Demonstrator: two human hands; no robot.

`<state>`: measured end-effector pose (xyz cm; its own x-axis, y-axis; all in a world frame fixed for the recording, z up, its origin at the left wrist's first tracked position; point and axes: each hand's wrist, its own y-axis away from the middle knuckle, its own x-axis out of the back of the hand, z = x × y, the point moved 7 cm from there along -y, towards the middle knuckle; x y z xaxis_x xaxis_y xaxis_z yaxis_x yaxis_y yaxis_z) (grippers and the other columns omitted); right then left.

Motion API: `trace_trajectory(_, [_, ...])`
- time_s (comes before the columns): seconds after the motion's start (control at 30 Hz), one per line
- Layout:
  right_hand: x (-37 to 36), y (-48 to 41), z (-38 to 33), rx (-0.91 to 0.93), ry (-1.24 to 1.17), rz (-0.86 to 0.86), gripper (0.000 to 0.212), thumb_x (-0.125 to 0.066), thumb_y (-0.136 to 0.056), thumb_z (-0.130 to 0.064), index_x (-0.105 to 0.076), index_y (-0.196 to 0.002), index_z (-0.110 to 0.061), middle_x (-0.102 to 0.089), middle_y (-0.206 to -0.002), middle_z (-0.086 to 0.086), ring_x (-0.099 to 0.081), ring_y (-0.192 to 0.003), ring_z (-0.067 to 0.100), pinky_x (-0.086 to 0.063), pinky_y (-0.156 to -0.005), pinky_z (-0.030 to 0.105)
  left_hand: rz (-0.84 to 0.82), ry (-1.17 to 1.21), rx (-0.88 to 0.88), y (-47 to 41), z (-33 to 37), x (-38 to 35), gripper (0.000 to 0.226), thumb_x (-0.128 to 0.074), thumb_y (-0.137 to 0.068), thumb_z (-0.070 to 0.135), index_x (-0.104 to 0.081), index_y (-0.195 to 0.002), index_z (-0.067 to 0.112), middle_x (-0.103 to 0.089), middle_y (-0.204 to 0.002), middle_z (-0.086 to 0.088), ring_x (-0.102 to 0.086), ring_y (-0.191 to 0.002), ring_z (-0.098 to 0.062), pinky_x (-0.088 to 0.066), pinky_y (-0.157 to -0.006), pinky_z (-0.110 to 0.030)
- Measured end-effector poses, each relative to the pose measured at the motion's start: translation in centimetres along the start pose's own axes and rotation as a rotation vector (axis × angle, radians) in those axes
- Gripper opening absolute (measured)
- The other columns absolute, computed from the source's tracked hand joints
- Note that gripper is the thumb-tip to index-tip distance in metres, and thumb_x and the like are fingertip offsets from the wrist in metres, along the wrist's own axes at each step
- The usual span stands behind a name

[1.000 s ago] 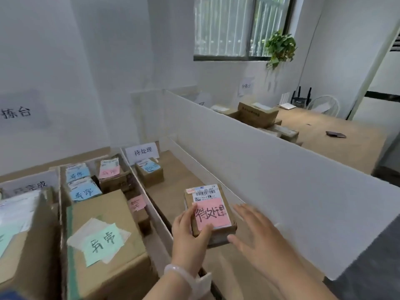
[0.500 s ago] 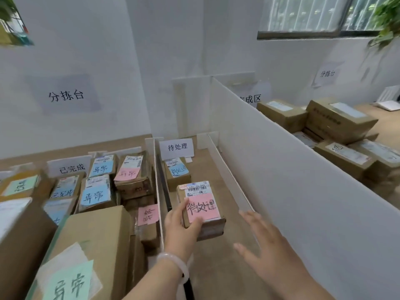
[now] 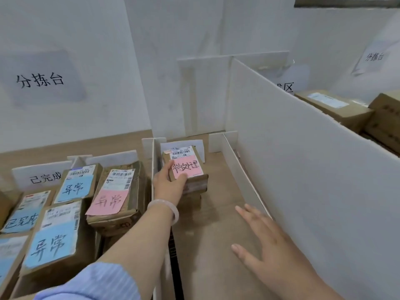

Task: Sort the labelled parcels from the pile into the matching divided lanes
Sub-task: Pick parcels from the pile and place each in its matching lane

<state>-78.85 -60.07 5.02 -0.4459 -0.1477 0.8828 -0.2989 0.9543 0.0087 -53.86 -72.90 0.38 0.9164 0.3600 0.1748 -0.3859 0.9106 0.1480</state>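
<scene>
My left hand [image 3: 167, 180] grips a small brown parcel [image 3: 190, 167] with a barcode label and a pink note. It holds the parcel over the far end of the middle lane [image 3: 214, 234], on or just above another brown parcel [image 3: 190, 200] mostly hidden beneath. My right hand [image 3: 268, 241] hovers flat over the lane's near part, fingers spread, holding nothing. The lane's white sign [image 3: 198, 146] is largely covered by the held parcel.
The left lane holds several parcels with blue notes [image 3: 74, 187] and one with a pink note [image 3: 110, 201], behind a white sign [image 3: 43, 176]. A low white divider [image 3: 242, 176] and a tall white board [image 3: 303, 169] bound the right. More boxes [image 3: 333, 107] lie beyond the board.
My left hand has carried the pink-noted parcel forward to the far end of the middle lane, over the parcel there. My right hand stayed back, open. The view swung left and down.
</scene>
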Motion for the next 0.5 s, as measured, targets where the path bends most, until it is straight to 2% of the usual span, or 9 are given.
trace_trajectory(0.13, [-1.4, -2.4, 0.5, -0.010, 0.009, -0.039, 0.074, -0.016, -0.061, -0.083, 0.001, -0.132, -0.070, 0.010, -0.148, -0.041, 0.008, -0.138, -0.016, 0.005, -0.106, 0.004, -0.052, -0.123, 0.031, -3.2, -2.0, -0.3, 0.063, -0.065, -0.079, 0.032, -0.046, -0.137, 0.047, -0.047, -0.138, 0.005, -0.056, -0.116, -0.021, -0.052, -0.098, -0.043])
trace_trajectory(0.27, [-2.2, -2.7, 0.5, -0.017, 0.018, -0.069, 0.076, -0.013, -0.061, -0.083, 0.004, -0.134, -0.069, 0.012, -0.149, -0.040, 0.010, -0.139, -0.016, 0.004, -0.106, 0.005, -0.107, -0.231, 0.047, -3.6, -3.0, -0.7, 0.059, -0.057, -0.093, 0.023, -0.038, -0.147, 0.036, -0.047, -0.139, 0.005, -0.053, -0.114, -0.018, -0.046, -0.096, -0.032])
trace_trajectory(0.4, [-1.1, -1.9, -0.4, -0.015, 0.028, -0.049, 0.077, -0.012, -0.061, -0.083, 0.004, -0.134, -0.068, 0.014, -0.150, -0.039, 0.010, -0.140, -0.013, 0.003, -0.107, 0.007, -0.105, -0.415, -0.022, -2.3, -1.3, -0.3, 0.064, -0.058, -0.091, 0.034, -0.035, -0.150, 0.035, -0.031, -0.155, -0.001, -0.039, -0.136, -0.023, -0.035, -0.114, -0.042])
trace_trajectory(0.5, [0.5, -0.8, -1.5, 0.007, 0.045, 0.022, 0.078, -0.015, -0.066, -0.080, -0.001, -0.140, -0.061, 0.006, -0.152, -0.032, 0.006, -0.144, -0.007, 0.007, -0.108, 0.010, -0.088, -0.539, -0.138, 0.8, 1.4, 0.1, 0.062, -0.058, -0.092, 0.040, -0.037, -0.150, 0.033, -0.025, -0.159, 0.002, -0.026, -0.145, -0.021, -0.025, -0.120, -0.044])
